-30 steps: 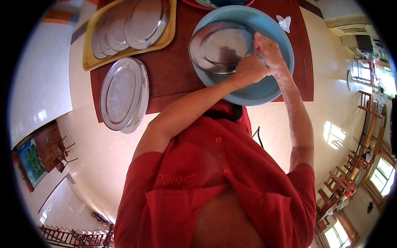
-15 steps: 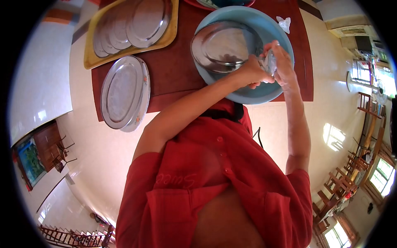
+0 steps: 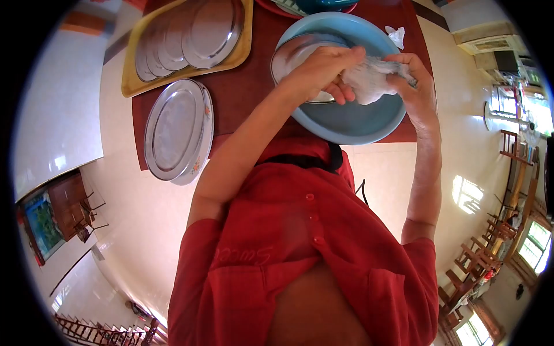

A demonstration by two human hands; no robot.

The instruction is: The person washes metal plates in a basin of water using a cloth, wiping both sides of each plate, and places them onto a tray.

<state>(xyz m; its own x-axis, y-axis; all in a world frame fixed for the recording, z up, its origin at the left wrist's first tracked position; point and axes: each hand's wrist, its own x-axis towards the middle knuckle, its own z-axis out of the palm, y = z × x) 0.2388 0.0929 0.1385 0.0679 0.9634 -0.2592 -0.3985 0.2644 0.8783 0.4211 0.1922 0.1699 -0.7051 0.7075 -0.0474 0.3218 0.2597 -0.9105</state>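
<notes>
A pale, wet-looking cloth (image 3: 372, 81) is stretched between my two hands above a light blue basin (image 3: 378, 124). My left hand (image 3: 329, 69) pinches the cloth's left end, its thumb on top and other fingers curled below. My right hand (image 3: 418, 86) grips the right end, where the cloth is bunched. Beneath my left hand, a shiny oval metal plate (image 3: 288, 57) leans inside the basin, partly covered by my hand and forearm.
Several oval metal plates (image 3: 213, 34) overlap on a yellow tray (image 3: 130, 81) at upper left. Nearer me, an oval metal platter (image 3: 173, 130) rests on a flower-patterned dish (image 3: 205, 138) at the edge of the red table (image 3: 242, 86). Crumpled white tissue (image 3: 395, 36) lies beyond the basin.
The cloth was squeezed into a tight bunch between my hands and is now opened out. My hands have moved apart, the left one leftward over the plate.
</notes>
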